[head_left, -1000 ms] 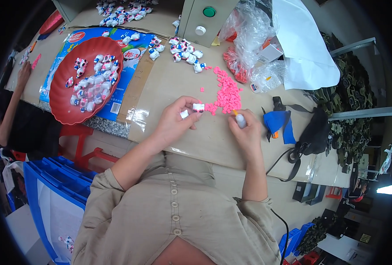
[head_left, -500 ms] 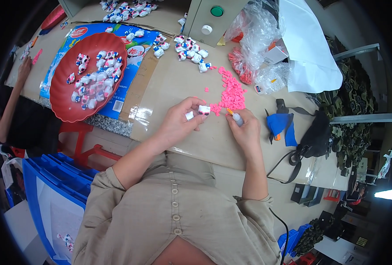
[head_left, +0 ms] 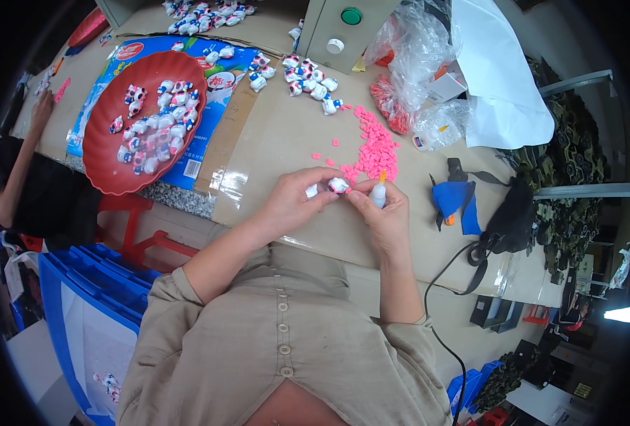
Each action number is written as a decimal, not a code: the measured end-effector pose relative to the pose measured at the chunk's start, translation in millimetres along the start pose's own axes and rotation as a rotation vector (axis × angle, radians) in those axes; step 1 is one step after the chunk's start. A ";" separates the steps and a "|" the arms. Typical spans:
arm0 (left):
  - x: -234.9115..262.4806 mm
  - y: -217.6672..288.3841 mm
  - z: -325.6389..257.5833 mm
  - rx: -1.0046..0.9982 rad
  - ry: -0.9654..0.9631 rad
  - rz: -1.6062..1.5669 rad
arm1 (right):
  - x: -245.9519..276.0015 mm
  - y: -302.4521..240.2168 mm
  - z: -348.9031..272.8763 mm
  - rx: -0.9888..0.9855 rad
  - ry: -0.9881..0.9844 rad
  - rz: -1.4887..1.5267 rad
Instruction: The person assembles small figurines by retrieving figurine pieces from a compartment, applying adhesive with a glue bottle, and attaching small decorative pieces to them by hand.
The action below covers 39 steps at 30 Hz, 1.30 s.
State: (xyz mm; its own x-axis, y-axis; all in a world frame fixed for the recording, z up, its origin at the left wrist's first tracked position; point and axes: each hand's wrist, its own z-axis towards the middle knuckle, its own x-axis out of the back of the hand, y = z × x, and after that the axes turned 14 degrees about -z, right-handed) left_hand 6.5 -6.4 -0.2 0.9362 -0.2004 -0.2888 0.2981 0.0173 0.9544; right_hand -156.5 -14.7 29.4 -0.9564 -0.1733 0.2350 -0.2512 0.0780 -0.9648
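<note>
Pinches white fig. nr tips of L hand, loosely curled round 2nd white piece too, while holding orange-tipped bottle, tip away, in part-closed R hand, reaching in w/ thumb & finger right at fig.'s R side, touching or just beside, can't tell. Looks light, stiff, poss. slick, prob. not v. fragile, so best nipped lightly by its sides. Sits just short of pink bits, w/ more figs beyond on table & in red dish off left.
</note>
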 end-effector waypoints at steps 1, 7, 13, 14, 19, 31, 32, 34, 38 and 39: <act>0.3 0.5 0.0 0.001 0.001 0.000 | -1.2 0.4 0.1 -0.010 -0.010 0.037; 1.9 2.6 -0.8 -0.009 -0.048 0.050 | -4.0 -1.1 2.3 -0.060 -0.039 0.058; 3.9 6.6 -1.3 0.033 -0.051 0.085 | -5.6 -2.7 3.2 -0.077 -0.053 0.013; 5.1 5.1 -1.0 -0.018 -0.076 0.130 | -6.4 -1.9 2.9 -0.077 -0.055 0.013; 7.1 4.5 -1.5 -0.004 -0.100 0.108 | -10.7 2.9 0.6 -0.003 0.014 -0.162; 0.6 8.0 4.3 0.291 0.035 -0.177 | -12.7 11.5 0.9 -0.009 0.059 -0.137; 0.5 8.4 4.3 0.286 0.021 -0.154 | -12.3 11.3 0.4 -0.007 0.061 -0.134; 0.7 9.0 5.2 0.283 0.007 -0.131 | -12.5 9.9 0.8 -0.021 0.062 -0.118; 1.3 10.4 7.1 0.308 0.015 -0.172 | -13.5 10.4 3.5 -0.015 0.067 -0.134; 1.5 10.7 7.6 0.305 0.010 -0.175 | -13.4 13.4 4.1 0.002 0.074 -0.137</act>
State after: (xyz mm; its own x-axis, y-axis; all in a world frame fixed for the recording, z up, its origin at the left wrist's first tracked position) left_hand 9.7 -14.0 10.2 0.8781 -0.1652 -0.4491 0.3859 -0.3105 0.8687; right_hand -146.4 -15.3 12.9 -0.9217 -0.1093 0.3722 -0.3795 0.0563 -0.9235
